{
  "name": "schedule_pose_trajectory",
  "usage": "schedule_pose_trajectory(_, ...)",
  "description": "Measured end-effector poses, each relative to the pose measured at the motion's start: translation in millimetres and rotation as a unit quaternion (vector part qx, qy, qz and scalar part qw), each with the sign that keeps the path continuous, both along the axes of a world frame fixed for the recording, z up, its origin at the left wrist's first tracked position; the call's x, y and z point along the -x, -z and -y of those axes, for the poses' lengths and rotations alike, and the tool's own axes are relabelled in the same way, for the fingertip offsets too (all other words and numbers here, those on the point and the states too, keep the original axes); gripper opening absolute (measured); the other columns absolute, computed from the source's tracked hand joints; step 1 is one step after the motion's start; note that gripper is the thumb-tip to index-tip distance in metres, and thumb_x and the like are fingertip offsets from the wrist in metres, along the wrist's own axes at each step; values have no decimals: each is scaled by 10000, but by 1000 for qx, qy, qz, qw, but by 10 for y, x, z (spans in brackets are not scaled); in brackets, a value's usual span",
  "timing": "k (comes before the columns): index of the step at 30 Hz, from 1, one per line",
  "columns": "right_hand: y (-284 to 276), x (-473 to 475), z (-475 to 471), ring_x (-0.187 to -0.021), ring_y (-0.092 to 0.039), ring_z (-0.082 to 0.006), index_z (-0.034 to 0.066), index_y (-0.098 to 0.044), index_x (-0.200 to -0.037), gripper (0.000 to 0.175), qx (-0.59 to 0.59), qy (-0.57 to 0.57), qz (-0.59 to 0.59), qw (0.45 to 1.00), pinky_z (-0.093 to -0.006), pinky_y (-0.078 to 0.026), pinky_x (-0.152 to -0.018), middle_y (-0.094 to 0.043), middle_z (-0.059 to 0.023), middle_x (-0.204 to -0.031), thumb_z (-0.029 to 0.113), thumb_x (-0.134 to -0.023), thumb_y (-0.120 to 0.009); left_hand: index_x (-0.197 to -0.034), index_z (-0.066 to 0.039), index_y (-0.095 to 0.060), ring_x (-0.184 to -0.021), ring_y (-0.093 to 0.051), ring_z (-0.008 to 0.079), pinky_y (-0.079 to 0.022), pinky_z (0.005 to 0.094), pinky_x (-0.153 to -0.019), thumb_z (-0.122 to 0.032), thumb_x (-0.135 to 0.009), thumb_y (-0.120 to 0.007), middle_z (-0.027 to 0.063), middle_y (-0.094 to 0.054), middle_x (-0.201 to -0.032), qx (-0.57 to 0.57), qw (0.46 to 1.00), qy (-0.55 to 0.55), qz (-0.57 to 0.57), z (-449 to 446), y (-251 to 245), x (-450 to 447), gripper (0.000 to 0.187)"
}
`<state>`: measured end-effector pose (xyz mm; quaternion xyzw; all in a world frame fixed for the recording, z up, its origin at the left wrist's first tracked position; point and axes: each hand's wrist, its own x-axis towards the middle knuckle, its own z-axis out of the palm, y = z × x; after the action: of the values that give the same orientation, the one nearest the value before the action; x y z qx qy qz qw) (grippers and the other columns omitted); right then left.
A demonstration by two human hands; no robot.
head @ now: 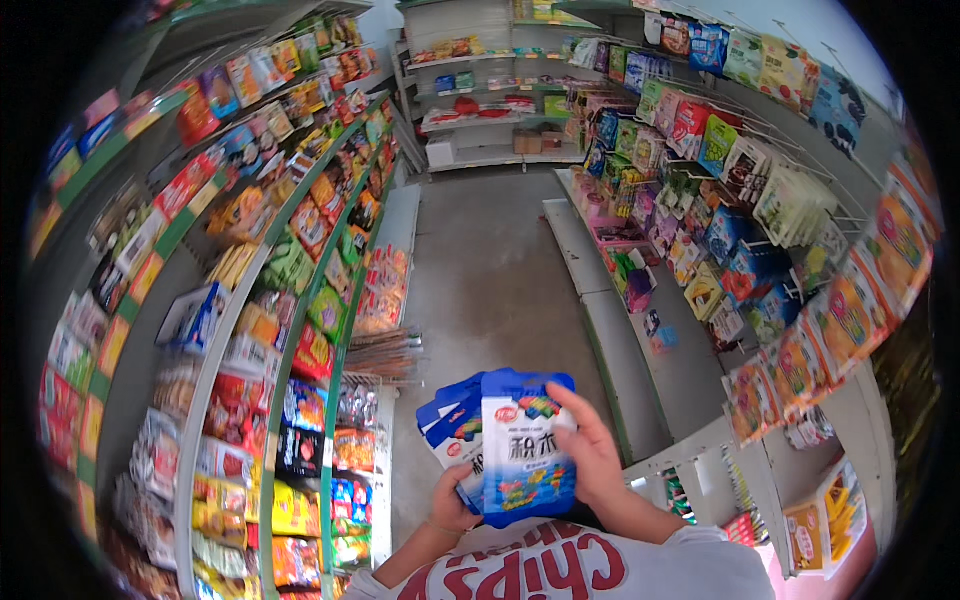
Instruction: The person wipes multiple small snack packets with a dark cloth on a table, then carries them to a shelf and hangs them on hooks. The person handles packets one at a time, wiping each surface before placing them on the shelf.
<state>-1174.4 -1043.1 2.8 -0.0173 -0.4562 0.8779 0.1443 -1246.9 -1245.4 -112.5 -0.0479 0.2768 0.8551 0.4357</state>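
Observation:
Several flat blue-and-white candy pouches are in my two hands, close in front of my chest. My right hand (589, 446) grips the front pouch (529, 457) by its right side, thumb across the printed face. Behind it and to the left, more of the same pouches (454, 427) fan out, their blue top edges showing. My left hand (453, 501) holds this fanned bunch at its lower end. The front pouch overlaps the bunch and hides part of it. How many pouches lie underneath I cannot tell.
Tall shelves of packaged snacks (300, 285) line the left side. On the right, bagged sweets hang from a hook rack (675, 150) above a low shelf (682, 375). A strip of orange pouches (806, 367) hangs near my right. The concrete aisle floor (495, 262) runs to back shelves (480, 161).

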Motion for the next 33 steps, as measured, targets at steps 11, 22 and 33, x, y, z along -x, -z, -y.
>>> schedule_pose_trajectory(11, 34, 2498, -1906, -1123, -599, -136, 51, -507, -1404, 458, -129, 267, 5, 955, -305, -486, -983, -620, -92, -1271, -4, -957, -593, -1392, -10, -503, -1231, -585, 346, -442, 504, -1071, -264, -866, -547, 155, -609, -1343, -137, 984, -90, -66, -686, -157, 2775, 586)
schedule_pose_trajectory(22, 424, 4367, -3831, -1025, -614, -99, 43, -563, -1394, 422, -165, 549, 66, 817, -252, -490, -903, -645, -52, -1242, 48, -975, -613, -1453, -26, -431, -1234, -590, 344, -469, 507, -1050, -244, -859, -563, 160, -576, -1389, -152, 981, 40, -118, -2227, -567, 5655, 646)
schedule_pose_trajectory(33, 854, 4932, -5521, -1163, -556, -146, 38, -591, -1362, 409, -215, 694, 140, 672, -285, -414, -1013, -616, -81, -1321, 88, -959, -633, -1450, -22, -436, -1231, -604, 327, -474, 482, -1052, -207, -841, -563, 162, -595, -1373, -187, 948, 253, -55, -4037, -572, 6936, 649)
